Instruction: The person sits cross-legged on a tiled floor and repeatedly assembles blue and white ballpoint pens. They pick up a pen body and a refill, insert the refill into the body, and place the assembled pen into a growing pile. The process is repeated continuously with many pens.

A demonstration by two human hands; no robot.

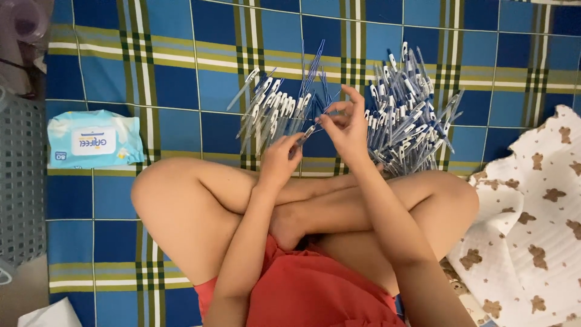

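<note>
A blue plaid mat (181, 72) covers the floor, with perhaps a grey basket (21, 175) at its edge.

Head camera looks steeply down, close above crossed legs (302, 212).

Soft, even indoor light fills the view, bright enough that the colours of the checked mat (181, 79) read clearly. No single source stands out. Shadows are faint: a soft dark patch lies between the crossed legs (315, 212), and the far corners of the picture dim slightly. Pale glints sit on the clear pens (405, 103). Focus is fair across the middle; the thin pens blend together, and the mat's lines bow gently toward the edges.
</note>
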